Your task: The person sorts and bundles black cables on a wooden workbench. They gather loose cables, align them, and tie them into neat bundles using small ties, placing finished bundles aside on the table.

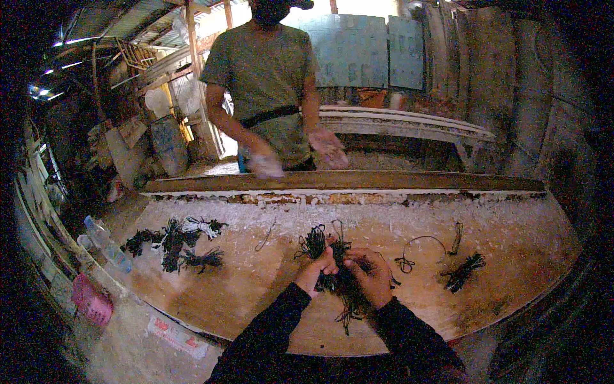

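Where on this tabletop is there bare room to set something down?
The wooden tabletop shows bare patches between the left cord bundles and left sleeve, and right of the lone dark bundle. It is crowded among those left bundles and around the left hand, gripping dark cords, and the right hand beside it.

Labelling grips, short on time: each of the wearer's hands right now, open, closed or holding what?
Left hand: closed, holding a dark cord bundle.
Right hand: fingers curled at the cords; whether they grip any cannot be told.
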Demonstrator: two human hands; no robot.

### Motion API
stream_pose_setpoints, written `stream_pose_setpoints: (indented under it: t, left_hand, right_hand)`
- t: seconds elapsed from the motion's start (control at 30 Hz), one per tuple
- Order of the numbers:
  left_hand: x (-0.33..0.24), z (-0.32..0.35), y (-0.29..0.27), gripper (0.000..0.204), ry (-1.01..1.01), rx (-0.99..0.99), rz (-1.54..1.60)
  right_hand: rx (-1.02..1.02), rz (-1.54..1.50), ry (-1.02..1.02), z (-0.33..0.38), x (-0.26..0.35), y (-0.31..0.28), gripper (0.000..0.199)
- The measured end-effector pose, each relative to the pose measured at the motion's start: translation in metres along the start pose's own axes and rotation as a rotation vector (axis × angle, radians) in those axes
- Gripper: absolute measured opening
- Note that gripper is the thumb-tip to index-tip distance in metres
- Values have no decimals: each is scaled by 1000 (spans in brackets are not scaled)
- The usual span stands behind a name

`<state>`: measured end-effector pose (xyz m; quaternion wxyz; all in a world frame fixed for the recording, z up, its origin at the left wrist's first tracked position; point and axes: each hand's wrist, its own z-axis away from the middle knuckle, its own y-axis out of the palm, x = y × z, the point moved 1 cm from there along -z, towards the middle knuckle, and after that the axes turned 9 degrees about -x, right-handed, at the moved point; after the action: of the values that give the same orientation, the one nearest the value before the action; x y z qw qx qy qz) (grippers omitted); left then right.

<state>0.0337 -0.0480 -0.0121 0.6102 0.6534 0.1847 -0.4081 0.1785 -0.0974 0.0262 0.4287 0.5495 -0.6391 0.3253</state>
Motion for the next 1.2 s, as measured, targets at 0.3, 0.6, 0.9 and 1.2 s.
stream_pose_setpoints:
  t: [0.3, 0.6, 0.9, 1.2]
  left_hand:
    - [-10, 4, 8, 28, 62, -142, -234]
    - [-5, 3, 10, 30, -2, -75, -21]
    - [-11, -18, -14, 29, 188, -62, 318]
    - [-49, -7, -18, 25, 339, -203, 280]
  right_hand:
    - [98, 117, -9, 3, 1, 4, 13]
    - [110, 274, -169, 1, -1, 2, 16]
    - [117, 457, -391, -12, 1, -3, 14]
    - [244, 885, -434, -7, -9, -6, 23]
